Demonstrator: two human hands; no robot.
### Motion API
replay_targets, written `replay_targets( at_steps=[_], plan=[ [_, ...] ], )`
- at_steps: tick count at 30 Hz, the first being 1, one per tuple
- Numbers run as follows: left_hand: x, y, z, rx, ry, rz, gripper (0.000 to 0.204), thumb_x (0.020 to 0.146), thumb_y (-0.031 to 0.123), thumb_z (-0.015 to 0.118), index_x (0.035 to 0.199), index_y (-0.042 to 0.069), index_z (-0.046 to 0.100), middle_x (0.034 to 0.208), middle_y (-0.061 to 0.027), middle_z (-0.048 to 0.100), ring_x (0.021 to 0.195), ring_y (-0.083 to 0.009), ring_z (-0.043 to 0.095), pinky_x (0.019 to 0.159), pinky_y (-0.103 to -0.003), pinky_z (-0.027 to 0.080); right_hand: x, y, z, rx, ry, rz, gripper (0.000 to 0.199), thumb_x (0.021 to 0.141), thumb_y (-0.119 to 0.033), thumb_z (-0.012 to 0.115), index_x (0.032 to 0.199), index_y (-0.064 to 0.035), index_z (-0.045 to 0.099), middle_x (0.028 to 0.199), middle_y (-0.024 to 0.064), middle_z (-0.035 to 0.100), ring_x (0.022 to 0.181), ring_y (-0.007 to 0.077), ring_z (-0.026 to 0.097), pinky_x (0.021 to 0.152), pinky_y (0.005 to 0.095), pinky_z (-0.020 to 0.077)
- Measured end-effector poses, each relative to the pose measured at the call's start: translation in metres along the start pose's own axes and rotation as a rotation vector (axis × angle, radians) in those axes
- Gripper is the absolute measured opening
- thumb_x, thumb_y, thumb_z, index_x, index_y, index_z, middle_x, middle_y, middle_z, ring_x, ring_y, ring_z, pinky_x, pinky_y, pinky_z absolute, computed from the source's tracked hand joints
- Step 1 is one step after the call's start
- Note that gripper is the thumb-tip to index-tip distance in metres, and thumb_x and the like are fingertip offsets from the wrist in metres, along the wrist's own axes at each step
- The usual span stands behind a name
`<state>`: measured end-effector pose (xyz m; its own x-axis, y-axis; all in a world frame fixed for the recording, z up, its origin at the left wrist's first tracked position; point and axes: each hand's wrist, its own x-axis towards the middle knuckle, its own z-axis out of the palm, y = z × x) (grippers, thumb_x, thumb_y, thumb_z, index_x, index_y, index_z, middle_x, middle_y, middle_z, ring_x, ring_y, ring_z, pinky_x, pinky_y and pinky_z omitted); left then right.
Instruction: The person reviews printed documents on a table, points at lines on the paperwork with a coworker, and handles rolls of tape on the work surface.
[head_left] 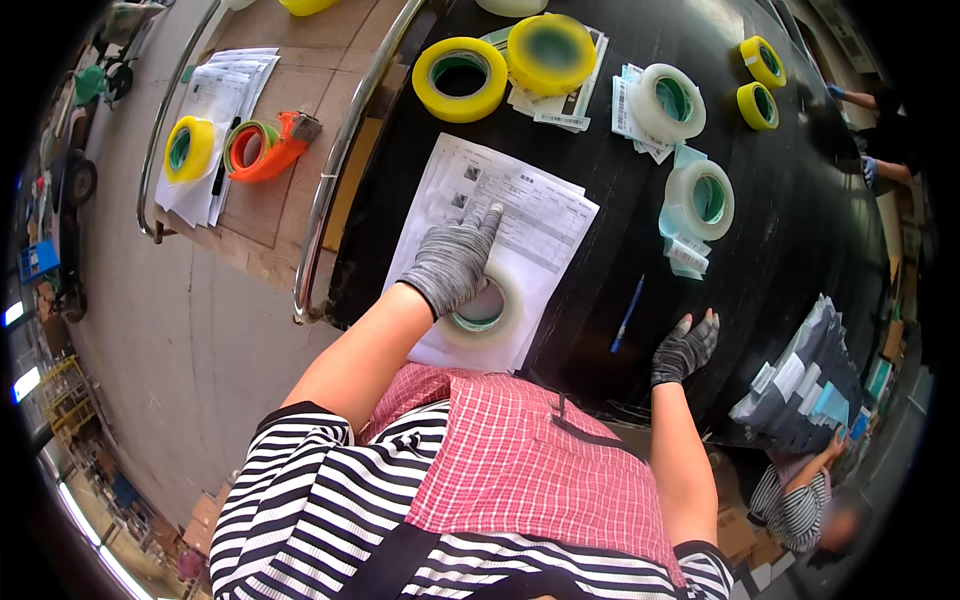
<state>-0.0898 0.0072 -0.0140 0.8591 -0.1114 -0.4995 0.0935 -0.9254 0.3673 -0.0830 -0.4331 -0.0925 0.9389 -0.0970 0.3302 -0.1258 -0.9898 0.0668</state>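
Left hand (452,262), in a grey knit glove, lies flat on a printed paper form (520,225), index finger stretched out and pressed to the sheet; fingers spread, grasping nothing. The heel of the hand overlaps a clear tape roll (490,315) that rests flat on the lower part of the same form, near the front edge of the black surface (780,230).

Right hand (685,348), also gloved, rests fingertips-down on the bare black surface, loosely spread, holding nothing. A blue pen (627,313) lies just to its left, apart from it.

Handling, as a judgement: the form is thin, light and floppy, more than one sheet by the look of the offset edges; it would slide easily on the smooth black top, and the tape roll serves as a weight on it. Best taken at a free corner or edge. The tape roll is stiff, light to moderate in weight, not fragile; the outer rim or a finger through the core gives a sure hold.

Containers: none proper on the surface. Further up lie two yellow tape rolls (460,78) on loose label slips, and two whitish tape rolls (672,100) on pale plastic sleeves. Two small yellow rolls (762,62) sit far right. At the right edge, a stack of grey poly mailer bags (800,385); contents not visible.

On the wooden cart (285,150) to the left: an orange tape dispenser (265,148), a yellow roll and papers. Another person in a striped sleeve (795,505) is at lower right.
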Motion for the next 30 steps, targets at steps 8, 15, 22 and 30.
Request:
replay_targets(
  at_steps=[8,15,22,30],
  plan=[
    [0.003,-0.001,-0.007,0.062,0.006,0.021,0.101,0.072,0.023,0.082,0.156,0.008,0.028,0.139,-0.0232,0.054,0.118,-0.0358,0.059,0.098,-0.043,0.049,0.004,-0.008,-0.027,0.436,0.041,0.110,0.043,0.100,-0.022,0.056,0.137,-0.0002,0.052,0.139,0.0168,0.055,0.129,0.0300,0.052,0.110,0.0436,0.0397],
    [0.005,0.000,-0.009,-0.039,-0.009,0.011,0.103,0.068,0.013,0.084,0.156,0.012,0.030,0.142,-0.0205,0.052,0.122,-0.0367,0.057,0.100,-0.042,0.048,0.039,-0.159,-0.085,1.288,-0.615,0.061,0.045,0.096,-0.014,0.067,0.136,0.0004,0.053,0.119,0.0104,0.066,0.102,0.0140,0.062,0.092,0.0287,0.0511],
    [-0.005,0.002,-0.004,-0.052,0.061,0.029,0.098,0.069,0.011,0.083,0.154,0.017,0.035,0.134,-0.0188,0.056,0.114,-0.0351,0.059,0.098,-0.043,0.049,0.064,-0.213,-0.037,1.209,-0.726,0.242,0.032,0.087,-0.012,0.078,0.113,0.0005,0.063,0.085,0.0003,0.066,0.077,0.0088,0.058,0.073,0.0255,0.0493],
    [-0.044,-0.017,0.009,-0.192,0.134,0.024,0.069,0.074,0.021,0.082,0.135,0.004,0.054,0.113,-0.0211,0.063,0.107,-0.0363,0.060,0.097,-0.043,0.049,0.058,-0.209,-0.084,1.337,-0.546,-0.579,0.016,0.085,0.000,0.071,0.098,-0.0069,0.067,0.090,0.0105,0.065,0.080,0.0257,0.065,0.072,0.0354,0.0533]
  ],
)
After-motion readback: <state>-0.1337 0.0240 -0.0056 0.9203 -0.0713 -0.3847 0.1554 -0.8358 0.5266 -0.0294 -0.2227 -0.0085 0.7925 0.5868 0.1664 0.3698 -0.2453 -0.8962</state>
